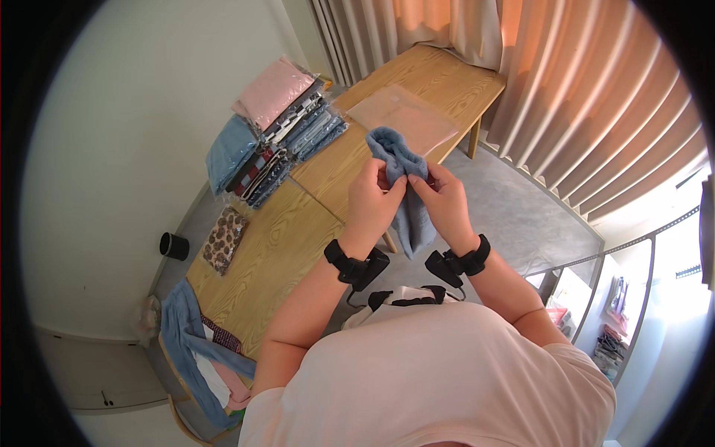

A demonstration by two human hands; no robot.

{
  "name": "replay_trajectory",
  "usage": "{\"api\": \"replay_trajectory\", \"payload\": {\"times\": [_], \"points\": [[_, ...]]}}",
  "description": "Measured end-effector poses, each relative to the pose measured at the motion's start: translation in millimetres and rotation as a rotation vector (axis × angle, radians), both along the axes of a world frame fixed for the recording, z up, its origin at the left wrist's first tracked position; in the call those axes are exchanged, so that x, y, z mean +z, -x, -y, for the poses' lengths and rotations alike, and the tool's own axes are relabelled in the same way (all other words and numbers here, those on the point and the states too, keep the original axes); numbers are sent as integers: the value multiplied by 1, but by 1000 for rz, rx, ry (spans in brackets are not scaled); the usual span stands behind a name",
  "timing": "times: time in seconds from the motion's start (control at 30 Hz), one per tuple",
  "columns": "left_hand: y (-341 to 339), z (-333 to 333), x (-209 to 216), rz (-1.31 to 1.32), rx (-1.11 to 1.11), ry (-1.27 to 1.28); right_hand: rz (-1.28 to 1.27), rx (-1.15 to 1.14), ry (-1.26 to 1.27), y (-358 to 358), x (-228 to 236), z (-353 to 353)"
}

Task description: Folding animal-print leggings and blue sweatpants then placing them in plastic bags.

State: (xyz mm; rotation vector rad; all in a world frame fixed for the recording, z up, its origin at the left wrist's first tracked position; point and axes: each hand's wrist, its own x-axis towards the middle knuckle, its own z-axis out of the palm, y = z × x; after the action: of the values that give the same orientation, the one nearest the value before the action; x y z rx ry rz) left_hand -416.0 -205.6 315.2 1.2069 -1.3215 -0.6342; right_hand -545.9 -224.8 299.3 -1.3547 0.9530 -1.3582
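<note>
Between both hands, in front of my chest, is a soft blue fleecy garment (414, 227), bunched narrow with its lower part hanging down. My left hand (372, 201) pinches its left side, and my right hand (445, 200) pinches the right, thumbs close together at the middle. Its upper end is folded into a loop-like shape, so the garment's exact kind is hidden. Just beyond it a flat clear plastic bag (406, 115) lies on the wooden table (298, 238). Each wrist wears a black strap with a small box.
Stacks of bagged folded clothes (275, 93) stand along the table's far left side. Nearer lies a brown-spotted bagged piece (225, 240). Loose clothes (192, 346) drape over the near left end. A black bin (174, 246) is by the wall; curtains (566, 97) hang at right.
</note>
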Motion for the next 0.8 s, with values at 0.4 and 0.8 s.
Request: {"api": "replay_trajectory", "payload": {"times": [0.4, 0.8], "points": [[-1, -22, 20, 110, 13, -37, -251, -132, 211, -7, 12, -13], [-30, -32, 41, 589, -132, -121, -157, 228, -10, 8, -15, 0]]}}
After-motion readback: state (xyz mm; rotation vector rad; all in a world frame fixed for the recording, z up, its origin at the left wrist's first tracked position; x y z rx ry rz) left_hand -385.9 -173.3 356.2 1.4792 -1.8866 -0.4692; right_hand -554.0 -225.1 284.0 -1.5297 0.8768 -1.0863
